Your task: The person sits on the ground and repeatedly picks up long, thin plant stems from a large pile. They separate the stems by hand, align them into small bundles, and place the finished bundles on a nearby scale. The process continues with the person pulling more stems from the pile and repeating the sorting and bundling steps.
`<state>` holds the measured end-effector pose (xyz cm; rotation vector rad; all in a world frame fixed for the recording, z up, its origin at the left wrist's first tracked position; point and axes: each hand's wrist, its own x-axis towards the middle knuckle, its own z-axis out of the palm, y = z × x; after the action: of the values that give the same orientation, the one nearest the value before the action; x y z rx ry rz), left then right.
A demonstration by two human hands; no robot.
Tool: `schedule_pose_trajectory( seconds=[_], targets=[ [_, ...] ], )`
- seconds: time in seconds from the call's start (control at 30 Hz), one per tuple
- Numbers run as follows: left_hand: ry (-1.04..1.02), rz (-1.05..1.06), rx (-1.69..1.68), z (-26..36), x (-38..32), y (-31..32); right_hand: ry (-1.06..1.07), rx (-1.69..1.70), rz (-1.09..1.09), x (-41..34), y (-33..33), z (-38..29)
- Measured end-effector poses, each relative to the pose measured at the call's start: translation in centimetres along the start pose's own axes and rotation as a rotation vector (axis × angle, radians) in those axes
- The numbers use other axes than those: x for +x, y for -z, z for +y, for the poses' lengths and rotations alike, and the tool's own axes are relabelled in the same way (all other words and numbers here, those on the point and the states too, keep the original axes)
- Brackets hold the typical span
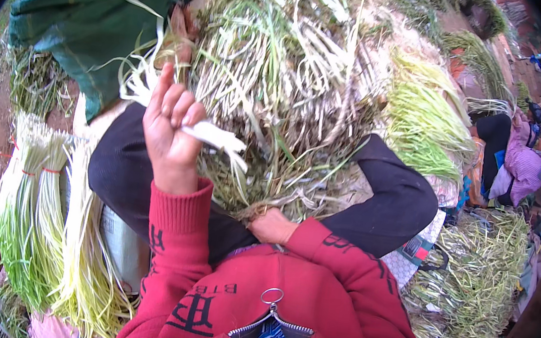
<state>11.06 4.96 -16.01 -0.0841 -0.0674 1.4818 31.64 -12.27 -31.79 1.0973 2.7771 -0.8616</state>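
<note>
My left hand (173,116) is raised over my left knee, its fingers curled around a few pale, flat leaf stalks (216,138). The white ends stick out to the right of the fist and loose strips trail to its left. Down by my lap, my right hand (271,227) rests against withered leaves (255,211); its fingertips are hidden, so its grip does not show. Between and beyond my bent legs lies a heap of long white and green chive-like stalks (264,56), with brown, dry matter along its near side.
Bundles of stalks tied with red bands (42,171) stand at my left, beside a green woven sack (97,11). A yellow-green pile (421,116) lies at right, with leaf scraps (468,289) nearer me. Another person (520,159) sits at far right.
</note>
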Motion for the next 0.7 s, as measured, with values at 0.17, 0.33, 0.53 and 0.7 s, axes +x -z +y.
schedule_pose_trajectory(
  seconds=[0.17,0.33,0.53,0.7],
  targets=[
    [0.023,0.021,-0.019,1.2,0.3,2.9,0.013,0.274,0.319,-2.1,10.2,0.0],
    [0.021,0.135,0.094,-0.6,0.1,2.7,-0.259,0.38,1.023,0.5,18.0,-1.1],
    [0.05,0.268,0.221,-2.9,0.1,3.0,-0.171,0.893,1.126,7.1,16.3,-2.5],
    [0.008,0.38,0.299,-3.3,0.1,2.5,-0.271,1.109,1.138,8.5,16.4,-2.7]
  ],
)
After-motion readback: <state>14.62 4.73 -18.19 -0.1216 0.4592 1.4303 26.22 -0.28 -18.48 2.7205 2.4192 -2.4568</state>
